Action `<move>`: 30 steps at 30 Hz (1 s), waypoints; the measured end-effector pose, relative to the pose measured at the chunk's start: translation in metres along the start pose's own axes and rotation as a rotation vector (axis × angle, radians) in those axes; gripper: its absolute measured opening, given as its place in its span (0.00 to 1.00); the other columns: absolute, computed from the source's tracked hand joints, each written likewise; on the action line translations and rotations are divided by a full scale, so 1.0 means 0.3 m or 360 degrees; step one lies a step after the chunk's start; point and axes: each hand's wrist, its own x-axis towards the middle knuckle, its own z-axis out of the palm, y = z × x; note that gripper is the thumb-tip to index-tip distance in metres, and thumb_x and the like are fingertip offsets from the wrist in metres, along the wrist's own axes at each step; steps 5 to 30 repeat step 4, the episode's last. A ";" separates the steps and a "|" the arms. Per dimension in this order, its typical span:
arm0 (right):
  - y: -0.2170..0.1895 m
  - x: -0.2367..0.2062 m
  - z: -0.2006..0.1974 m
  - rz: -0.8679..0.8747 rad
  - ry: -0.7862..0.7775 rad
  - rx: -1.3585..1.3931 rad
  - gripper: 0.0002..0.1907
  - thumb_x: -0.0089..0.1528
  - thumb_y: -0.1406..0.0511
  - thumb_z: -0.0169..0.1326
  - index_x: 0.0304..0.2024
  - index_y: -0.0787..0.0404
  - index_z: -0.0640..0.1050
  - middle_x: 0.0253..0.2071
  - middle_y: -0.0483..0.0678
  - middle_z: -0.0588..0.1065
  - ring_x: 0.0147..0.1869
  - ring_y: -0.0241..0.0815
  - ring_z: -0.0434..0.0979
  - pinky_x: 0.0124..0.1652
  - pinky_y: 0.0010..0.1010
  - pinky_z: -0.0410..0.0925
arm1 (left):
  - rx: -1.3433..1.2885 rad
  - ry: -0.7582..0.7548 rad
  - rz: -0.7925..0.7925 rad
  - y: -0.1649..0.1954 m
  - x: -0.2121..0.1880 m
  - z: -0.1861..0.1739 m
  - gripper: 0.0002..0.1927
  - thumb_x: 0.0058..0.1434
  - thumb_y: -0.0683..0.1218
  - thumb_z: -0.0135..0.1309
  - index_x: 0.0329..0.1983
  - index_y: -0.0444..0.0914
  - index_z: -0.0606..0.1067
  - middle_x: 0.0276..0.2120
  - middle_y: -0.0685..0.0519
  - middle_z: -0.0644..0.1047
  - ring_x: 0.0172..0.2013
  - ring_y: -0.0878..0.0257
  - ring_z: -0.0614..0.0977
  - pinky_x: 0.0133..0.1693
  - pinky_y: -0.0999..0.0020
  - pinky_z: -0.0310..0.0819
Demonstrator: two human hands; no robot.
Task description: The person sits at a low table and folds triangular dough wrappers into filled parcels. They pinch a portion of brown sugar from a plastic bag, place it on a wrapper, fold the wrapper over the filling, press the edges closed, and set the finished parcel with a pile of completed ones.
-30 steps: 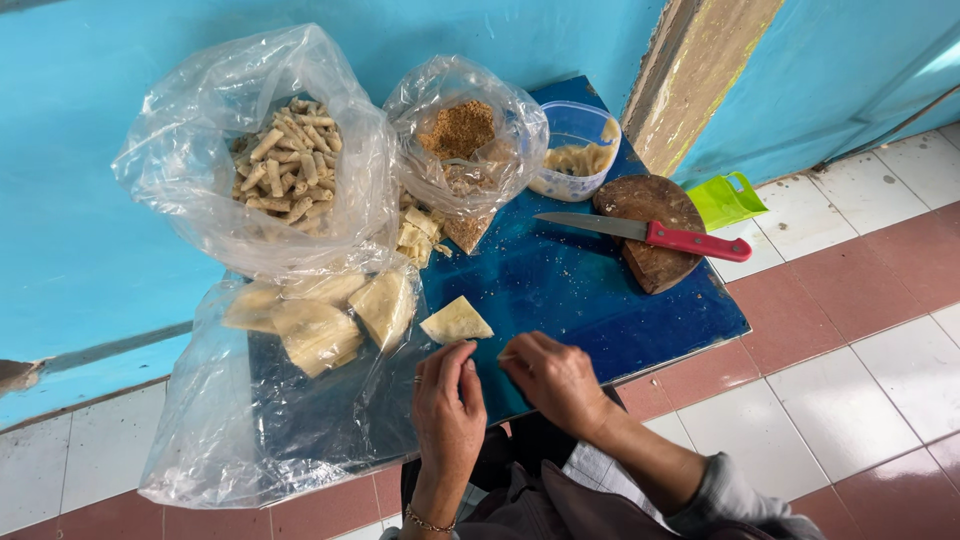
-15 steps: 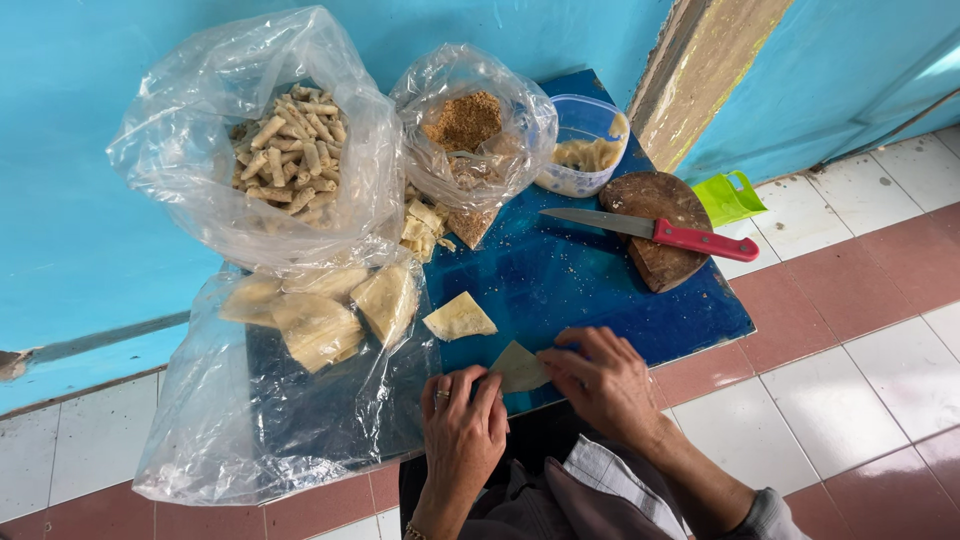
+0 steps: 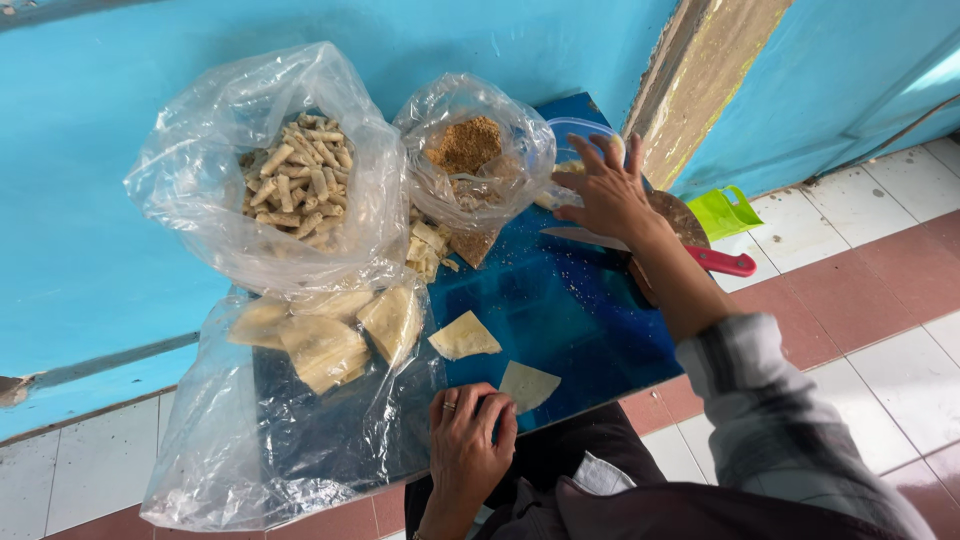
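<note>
1. Pale, thin pastry wrapper sheet (image 3: 527, 384) lies flat on the blue worktop (image 3: 560, 310) at its near edge, and your left hand (image 3: 468, 440) rests beside it with fingers curled, fingertips touching its corner, gripping nothing.
2. Just beyond sits a second pale wrapper with folded-over edges (image 3: 463, 337), apart from the first. A careless sweep of your left hand could drag either sheet off the near edge, since both lie loose.
3. To the left, a clear plastic bag lying flat with a stack of pale wrapper sheets (image 3: 325, 335) spills over the worktop's edge; pulling on it could slide the whole stack off.
4. Farther on, your right hand (image 3: 605, 190) is spread open, empty, reaching over a clear plastic tub (image 3: 578, 135).
5. Directly under that wrist lies a knife with a red handle (image 3: 722, 262) on a round brown wooden board (image 3: 686, 222); drawing the arm back low could catch the blade.
6. At the back, a clear bag of brown crumbs (image 3: 470, 150) and a clear bag of pale rolled sticks (image 3: 295, 180) stand open; your reaching arm could knock the nearer one over.
</note>
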 end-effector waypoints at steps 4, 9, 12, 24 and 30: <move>0.038 0.100 0.143 0.0143 -0.0400 -0.0165 0.24 0.54 0.47 0.64 0.51 0.43 0.84 0.82 0.49 0.46 0.85 0.57 0.31 0.67 0.76 0.22 | 0.0009 -0.0018 -0.0011 -0.013 -0.006 0.010 0.05 0.61 0.48 0.59 0.34 0.42 0.80 0.37 0.55 0.76 0.41 0.57 0.77 0.53 0.53 0.66; 0.038 0.100 0.143 0.0143 -0.0400 -0.0165 0.24 0.54 0.47 0.64 0.51 0.43 0.84 0.82 0.49 0.46 0.85 0.57 0.31 0.67 0.76 0.22 | 0.0009 -0.0018 -0.0011 -0.013 -0.006 0.010 0.05 0.61 0.48 0.59 0.34 0.42 0.80 0.37 0.55 0.76 0.41 0.57 0.77 0.53 0.53 0.66; 0.038 0.100 0.143 0.0143 -0.0400 -0.0165 0.24 0.54 0.47 0.64 0.51 0.43 0.84 0.82 0.49 0.46 0.85 0.57 0.31 0.67 0.76 0.22 | 0.0009 -0.0018 -0.0011 -0.013 -0.006 0.010 0.05 0.61 0.48 0.59 0.34 0.42 0.80 0.37 0.55 0.76 0.41 0.57 0.77 0.53 0.53 0.66; 0.038 0.100 0.143 0.0143 -0.0400 -0.0165 0.24 0.54 0.47 0.64 0.51 0.43 0.84 0.82 0.49 0.46 0.85 0.57 0.31 0.67 0.76 0.22 | 0.0009 -0.0018 -0.0011 -0.013 -0.006 0.010 0.05 0.61 0.48 0.59 0.34 0.42 0.80 0.37 0.55 0.76 0.41 0.57 0.77 0.53 0.53 0.66; 0.038 0.100 0.143 0.0143 -0.0400 -0.0165 0.24 0.54 0.47 0.64 0.51 0.43 0.84 0.82 0.49 0.46 0.85 0.57 0.31 0.67 0.76 0.22 | 0.0009 -0.0018 -0.0011 -0.013 -0.006 0.010 0.05 0.61 0.48 0.59 0.34 0.42 0.80 0.37 0.55 0.76 0.41 0.57 0.77 0.53 0.53 0.66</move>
